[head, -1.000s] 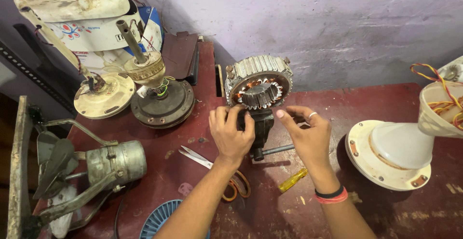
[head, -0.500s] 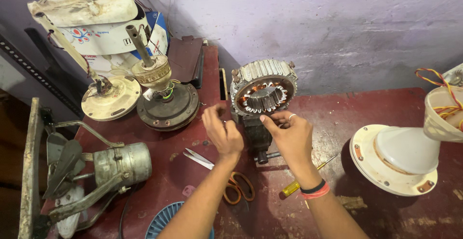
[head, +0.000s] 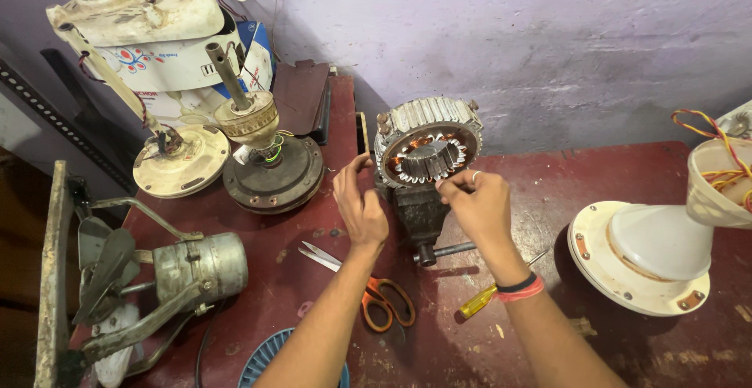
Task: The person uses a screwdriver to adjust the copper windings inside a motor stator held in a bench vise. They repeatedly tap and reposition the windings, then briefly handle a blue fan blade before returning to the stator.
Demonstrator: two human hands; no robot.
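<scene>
We see a big dark red surface (head: 627,176) with old fan parts on it. To the right stands a white fan base (head: 638,259), and to the left a grey motor with blades (head: 196,267) and a round brown fan motor (head: 270,173). In the middle is the motor stator (head: 427,149), a metal ring with copper wire inside, standing up in a small dark vise (head: 419,216). The left hand (head: 359,204) is at the ring's left edge, and the right hand (head: 479,204) is at its lower right edge. The right fingers (head: 450,188) are pinched together, maybe on a thin wire, but it is too small for us to tell. The left fingers (head: 352,170) are curled and a little apart, just by the ring. Orange scissors (head: 376,294) and a yellow screwdriver (head: 489,294) lie untouched near the arms. The ring is opened up and its wires are bare, so we think the work is partway done. A second ago both hands were lower, by the vise; now they have come up to the ring.
</scene>
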